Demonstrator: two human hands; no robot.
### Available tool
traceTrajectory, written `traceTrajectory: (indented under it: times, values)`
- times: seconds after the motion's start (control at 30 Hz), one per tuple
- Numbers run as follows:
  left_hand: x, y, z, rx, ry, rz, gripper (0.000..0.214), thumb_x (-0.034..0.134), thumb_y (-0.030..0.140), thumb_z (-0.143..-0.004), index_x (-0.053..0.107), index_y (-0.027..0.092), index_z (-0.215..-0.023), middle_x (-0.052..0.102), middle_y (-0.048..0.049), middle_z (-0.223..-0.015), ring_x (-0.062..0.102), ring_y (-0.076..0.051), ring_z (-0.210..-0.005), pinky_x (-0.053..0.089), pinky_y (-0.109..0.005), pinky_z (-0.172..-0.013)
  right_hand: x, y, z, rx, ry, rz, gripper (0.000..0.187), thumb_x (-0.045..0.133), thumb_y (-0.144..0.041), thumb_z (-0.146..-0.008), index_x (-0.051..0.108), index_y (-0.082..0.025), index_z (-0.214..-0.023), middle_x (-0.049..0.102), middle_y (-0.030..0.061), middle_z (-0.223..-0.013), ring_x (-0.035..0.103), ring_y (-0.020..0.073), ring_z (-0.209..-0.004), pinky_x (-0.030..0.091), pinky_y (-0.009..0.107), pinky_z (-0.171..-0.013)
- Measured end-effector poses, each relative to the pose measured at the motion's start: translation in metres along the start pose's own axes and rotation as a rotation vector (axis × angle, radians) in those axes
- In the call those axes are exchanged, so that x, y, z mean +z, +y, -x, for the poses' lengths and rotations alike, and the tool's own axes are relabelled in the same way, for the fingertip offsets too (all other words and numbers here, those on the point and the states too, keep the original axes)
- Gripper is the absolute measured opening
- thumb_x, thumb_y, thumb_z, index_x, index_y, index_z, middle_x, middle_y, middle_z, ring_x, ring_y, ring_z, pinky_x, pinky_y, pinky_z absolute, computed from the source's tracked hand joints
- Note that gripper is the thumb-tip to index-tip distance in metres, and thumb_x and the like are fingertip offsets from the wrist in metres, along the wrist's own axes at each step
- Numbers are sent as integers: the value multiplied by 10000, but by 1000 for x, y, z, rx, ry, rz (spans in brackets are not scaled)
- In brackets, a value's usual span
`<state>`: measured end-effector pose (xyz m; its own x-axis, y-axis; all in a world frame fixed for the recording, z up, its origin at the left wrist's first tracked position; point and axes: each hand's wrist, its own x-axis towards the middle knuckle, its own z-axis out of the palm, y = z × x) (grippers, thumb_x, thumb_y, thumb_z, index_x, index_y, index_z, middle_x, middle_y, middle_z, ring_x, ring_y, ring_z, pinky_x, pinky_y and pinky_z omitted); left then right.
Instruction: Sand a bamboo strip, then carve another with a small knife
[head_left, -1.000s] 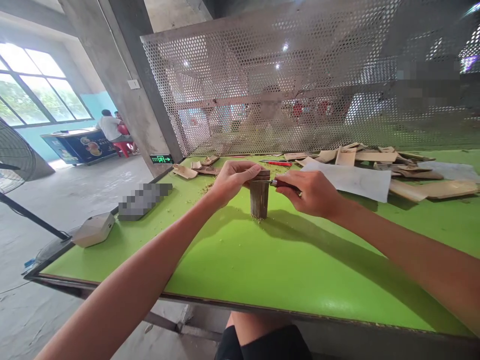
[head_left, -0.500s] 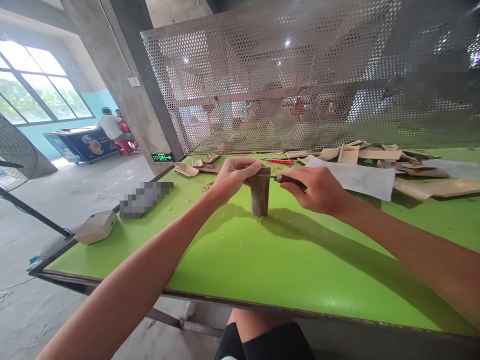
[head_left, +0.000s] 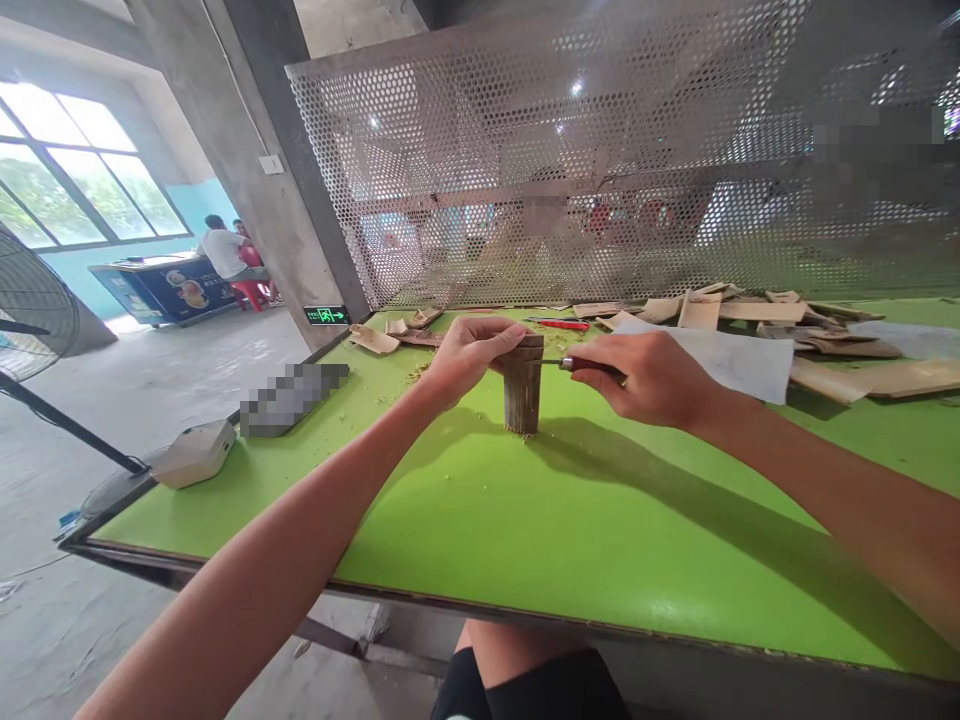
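A short, dark-weathered bamboo tube (head_left: pixel 522 395) stands upright on the green table (head_left: pixel 600 560), with shavings around its foot. My left hand (head_left: pixel 472 360) grips its upper end from the left, fingers curled over the top. My right hand (head_left: pixel 645 378) is closed around a dark-handled knife (head_left: pixel 589 366), just right of the tube. Its thin blade points left toward the tube's top. The blade tip is hidden or too thin to make out, so I cannot tell whether it touches the bamboo.
Flat bamboo strips (head_left: pixel 750 325) and a white paper sheet (head_left: pixel 720 360) lie at the table's back right, with a red utility knife (head_left: pixel 564 324) near the perforated metal screen (head_left: pixel 600 170). A white box (head_left: pixel 193 454) sits at the left edge. A seated person (head_left: pixel 223 250) is far back.
My right hand and the knife have moved steadily rightward, away from the tube. My left hand still holds the tube in place, and the view has drifted slightly.
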<state>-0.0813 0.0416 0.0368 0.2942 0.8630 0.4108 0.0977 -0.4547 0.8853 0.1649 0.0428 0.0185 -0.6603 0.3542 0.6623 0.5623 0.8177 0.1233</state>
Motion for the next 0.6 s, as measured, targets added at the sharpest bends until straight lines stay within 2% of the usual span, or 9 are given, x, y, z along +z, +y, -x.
traceTrajectory:
  times: [0.1,0.23,0.37,0.5,0.6]
  values:
    - [0,0,0,-1,7,11,367,721,471,-763,775,130,-891,724,-72,-821,645,-156,-720,515,-249,-618,-3,1,0,-20,-36,-18,238,537,-324,-934,729,-193,-985,754,64,-871,677,196,-744,450,299,-656]
    - [1,1,-1,-1,11,11,354,719,465,-766,776,135,-883,725,-68,-824,642,-149,-709,514,-248,-617,-6,1,0,10,-6,16,269,532,-345,-937,726,-191,-1044,758,80,-931,690,216,-808,459,311,-683]
    - [2,3,0,-7,22,-7,349,713,459,-769,775,132,-871,728,-75,-820,645,-155,-708,516,-253,-617,-8,1,1,-13,-47,1,266,531,-345,-936,732,-192,-1019,753,70,-872,681,204,-748,457,309,-665]
    - [2,4,0,4,16,-15,351,703,456,-780,775,127,-880,725,-79,-813,643,-153,-693,518,-254,-604,-9,2,2,8,-11,35,266,533,-356,-933,727,-213,-1045,758,68,-942,696,220,-825,471,315,-695]
    - [2,3,0,10,16,-15,357,701,460,-784,774,125,-883,723,-80,-824,642,-150,-687,521,-252,-595,-10,2,2,3,-50,50,252,527,-350,-933,727,-215,-1007,755,57,-898,691,209,-767,467,313,-670]
